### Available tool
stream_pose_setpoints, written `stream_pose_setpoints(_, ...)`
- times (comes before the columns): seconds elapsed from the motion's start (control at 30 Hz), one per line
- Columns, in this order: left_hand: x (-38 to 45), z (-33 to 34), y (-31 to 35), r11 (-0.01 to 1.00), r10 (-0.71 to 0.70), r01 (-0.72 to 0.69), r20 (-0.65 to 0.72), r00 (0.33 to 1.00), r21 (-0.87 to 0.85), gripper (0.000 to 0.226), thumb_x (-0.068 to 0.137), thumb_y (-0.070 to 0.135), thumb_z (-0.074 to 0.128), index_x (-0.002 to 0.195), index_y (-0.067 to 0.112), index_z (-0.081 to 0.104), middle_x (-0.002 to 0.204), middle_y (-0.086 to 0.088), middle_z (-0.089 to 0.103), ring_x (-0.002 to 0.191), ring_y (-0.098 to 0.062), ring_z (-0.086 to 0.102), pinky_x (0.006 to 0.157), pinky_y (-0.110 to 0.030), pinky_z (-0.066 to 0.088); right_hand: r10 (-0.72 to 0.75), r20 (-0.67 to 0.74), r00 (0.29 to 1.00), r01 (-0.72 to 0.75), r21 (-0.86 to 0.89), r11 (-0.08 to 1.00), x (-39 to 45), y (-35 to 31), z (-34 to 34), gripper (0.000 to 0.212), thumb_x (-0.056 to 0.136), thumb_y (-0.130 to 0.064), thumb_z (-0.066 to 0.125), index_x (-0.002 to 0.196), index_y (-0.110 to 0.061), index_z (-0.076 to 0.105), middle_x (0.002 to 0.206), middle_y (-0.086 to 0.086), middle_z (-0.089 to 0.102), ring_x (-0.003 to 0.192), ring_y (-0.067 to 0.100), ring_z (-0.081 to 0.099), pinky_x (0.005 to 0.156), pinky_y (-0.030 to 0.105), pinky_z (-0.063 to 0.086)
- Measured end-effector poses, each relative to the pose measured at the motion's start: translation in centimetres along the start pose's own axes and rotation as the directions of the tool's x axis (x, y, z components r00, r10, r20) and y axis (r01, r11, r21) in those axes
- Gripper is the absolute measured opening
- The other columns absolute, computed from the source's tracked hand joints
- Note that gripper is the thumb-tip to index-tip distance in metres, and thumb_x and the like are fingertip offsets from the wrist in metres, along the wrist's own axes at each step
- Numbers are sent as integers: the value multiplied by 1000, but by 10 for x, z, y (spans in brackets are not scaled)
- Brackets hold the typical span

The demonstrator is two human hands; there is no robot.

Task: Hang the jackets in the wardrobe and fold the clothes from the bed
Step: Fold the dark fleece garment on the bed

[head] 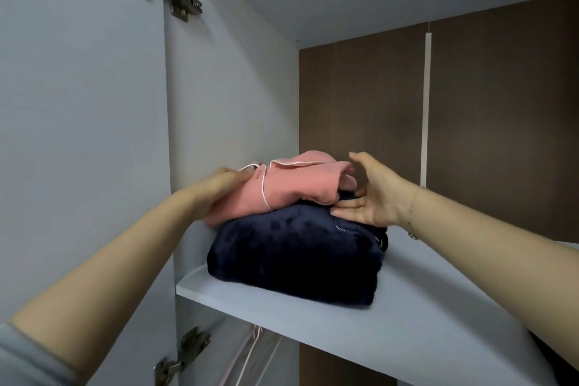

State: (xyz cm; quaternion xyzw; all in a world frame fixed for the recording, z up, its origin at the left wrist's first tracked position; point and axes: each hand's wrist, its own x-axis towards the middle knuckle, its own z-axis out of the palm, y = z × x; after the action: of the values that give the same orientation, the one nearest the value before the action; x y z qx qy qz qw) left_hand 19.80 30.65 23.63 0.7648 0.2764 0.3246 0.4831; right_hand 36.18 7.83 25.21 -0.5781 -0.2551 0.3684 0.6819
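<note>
Stowing folded clothes on the wardrobe shelf (407,316): judged a late step, folding done for these two items. Navy fleece bundle (297,254) sits on the shelf near the left wall; pink garment (294,188) lies on top. Left hand (219,188) presses the pink garment's left end, fingers fairly straight, gripping nothing visible. Right hand (372,194) is spread flat, fingers (344,205) touching the seam between the two. Next move: square the stack, withdraw.
</note>
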Motion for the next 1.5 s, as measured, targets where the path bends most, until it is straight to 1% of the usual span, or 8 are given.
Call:
stream_pose_setpoints(0.4,-38,-9,54,936,331,-340,-99,938,-87,17,87,18,70,104,18,73,104,-1,73,96,-15,67,87,-25,50,-315,6,949,315,-6,949,-11,-18,15,42,86,-8,62,127,-3,55,125,21,63,110,30,65,88,46,57)
stream_pose_setpoints(0.57,-52,23,59,775,36,-60,51,998,629,32,101,32,42,108,11,66,114,-6,64,108,-24,58,92,-31,42,-17,38,999,18,-37,999,-24,24,-21,39,92,-8,58,131,-2,55,121,17,63,108,29,63,86,43,57)
stream_pose_setpoints(0.67,-56,43,74,560,215,-12,-131,968,828,36,97,42,35,106,22,64,133,-5,55,124,-31,47,103,-40,32,-55,-61,997,53,-40,998,-27,22,-28,30,89,-27,67,113,-10,65,99,8,73,91,20,69,81,30,57)
stream_pose_setpoints(0.73,-57,55,88,622,411,-238,-52,910,746,52,82,46,32,123,32,60,143,1,49,130,-27,45,110,-41,29,-96,-139,986,96,-8,995,-23,22,-31,26,89,-40,60,83,-15,65,55,1,67,48,14,65,44,19,49)
stream_pose_setpoints(0.8,-53,71,96,733,385,-393,137,913,555,64,80,54,29,136,34,53,149,7,44,134,-20,44,115,-41,27,-39,-174,984,52,66,996,-16,33,-34,42,88,-46,52,60,-17,63,42,1,60,31,15,56,40,18,44)
stream_pose_setpoints(1.03,-34,97,44,581,33,-331,384,923,744,84,70,85,26,138,42,50,153,22,34,145,-3,24,121,-42,-3,-18,-237,971,53,143,988,7,78,-5,59,84,-65,47,122,-22,61,117,13,67,103,34,65,94,44,52)
stream_pose_setpoints(1.23,-41,78,52,564,-53,-326,427,903,759,90,50,92,23,126,56,54,149,26,38,147,-9,16,121,-44,3,-100,-209,973,130,135,982,9,82,10,28,100,-44,39,90,-22,52,84,3,57,73,21,55,64,29,45)
stream_pose_setpoints(1.5,-32,46,40,700,-25,-308,453,891,644,83,46,85,49,116,45,66,134,18,57,123,-13,54,112,-39,35,-40,-317,948,92,149,985,-1,92,36,37,94,-52,49,108,-19,60,96,9,73,84,24,69,65,32,57)
